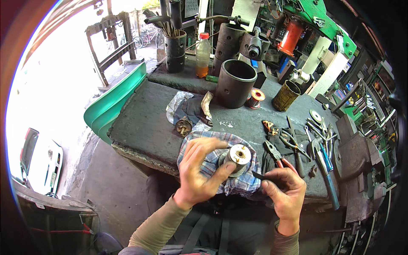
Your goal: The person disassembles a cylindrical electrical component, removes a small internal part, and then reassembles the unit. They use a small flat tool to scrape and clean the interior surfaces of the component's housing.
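My left hand [199,170] grips a round metal part [238,156] with a pale flat face and a centre hole, held over a blue checked cloth [212,163] at the bench's near edge. My right hand [284,191] pinches a thin dark tool [260,176] whose tip points at the side of that part. The lower body of the part is hidden by my fingers and the cloth.
Pliers, cutters and wrenches [297,144] lie scattered at the right. A large dark steel cylinder [235,83], a red wire spool [256,97], a rusty tin [285,95], a bottle [202,54] and rags with a small brass part [184,126] stand behind. A vice [359,157] sits far right.
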Tool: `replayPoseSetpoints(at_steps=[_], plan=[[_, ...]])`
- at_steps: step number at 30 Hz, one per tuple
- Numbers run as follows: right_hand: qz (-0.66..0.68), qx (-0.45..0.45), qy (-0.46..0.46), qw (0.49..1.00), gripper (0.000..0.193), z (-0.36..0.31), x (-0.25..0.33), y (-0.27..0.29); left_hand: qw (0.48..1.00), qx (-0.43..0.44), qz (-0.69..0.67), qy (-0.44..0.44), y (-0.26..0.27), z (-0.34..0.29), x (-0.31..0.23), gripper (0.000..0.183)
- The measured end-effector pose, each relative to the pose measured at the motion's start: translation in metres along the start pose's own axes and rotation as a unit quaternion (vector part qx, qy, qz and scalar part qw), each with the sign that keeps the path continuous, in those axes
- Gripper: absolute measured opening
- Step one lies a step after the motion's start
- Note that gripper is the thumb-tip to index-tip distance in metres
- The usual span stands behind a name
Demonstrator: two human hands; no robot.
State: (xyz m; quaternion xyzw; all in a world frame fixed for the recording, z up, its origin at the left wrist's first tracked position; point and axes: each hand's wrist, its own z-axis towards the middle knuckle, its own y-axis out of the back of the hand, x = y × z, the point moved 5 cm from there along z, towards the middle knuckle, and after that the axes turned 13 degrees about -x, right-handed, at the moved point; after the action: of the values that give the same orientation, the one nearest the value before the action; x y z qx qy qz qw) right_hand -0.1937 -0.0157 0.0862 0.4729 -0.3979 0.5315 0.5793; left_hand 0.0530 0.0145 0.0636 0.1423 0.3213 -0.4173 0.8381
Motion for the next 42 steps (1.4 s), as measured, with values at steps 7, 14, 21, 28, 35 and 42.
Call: replayPoseSetpoints(at_steps=[7,14,21,28,35,42], plan=[[-0.03,0.115,0.091,0.989,0.024,-0.022,0.019,-0.025,0.989,0.132,-0.004,0.067,0.001,-0.017,-0.053,0.02],[-0.218,-0.19,0.274,0.917,0.04,-0.034,0.015,0.008,0.99,0.009,0.031,0.138,0.008,-0.039,-0.038,0.01],[-0.374,-0.149,0.252,0.88,0.022,-0.021,-0.022,0.037,0.978,-0.023,0.01,0.206,0.016,-0.053,-0.028,0.01],[-0.308,-0.127,0.236,0.913,0.014,0.0,-0.034,0.04,0.956,-0.021,-0.017,0.292,-0.001,-0.061,-0.027,0.011],[-0.011,-0.147,0.028,0.989,0.016,0.021,-0.04,0.054,0.991,-0.026,0.105,0.073,-0.021,-0.053,-0.044,0.012],[0.059,-0.048,0.056,0.996,0.031,0.019,-0.092,0.051,0.993,0.055,0.103,0.033,-0.113,-0.075,-0.028,0.025]])
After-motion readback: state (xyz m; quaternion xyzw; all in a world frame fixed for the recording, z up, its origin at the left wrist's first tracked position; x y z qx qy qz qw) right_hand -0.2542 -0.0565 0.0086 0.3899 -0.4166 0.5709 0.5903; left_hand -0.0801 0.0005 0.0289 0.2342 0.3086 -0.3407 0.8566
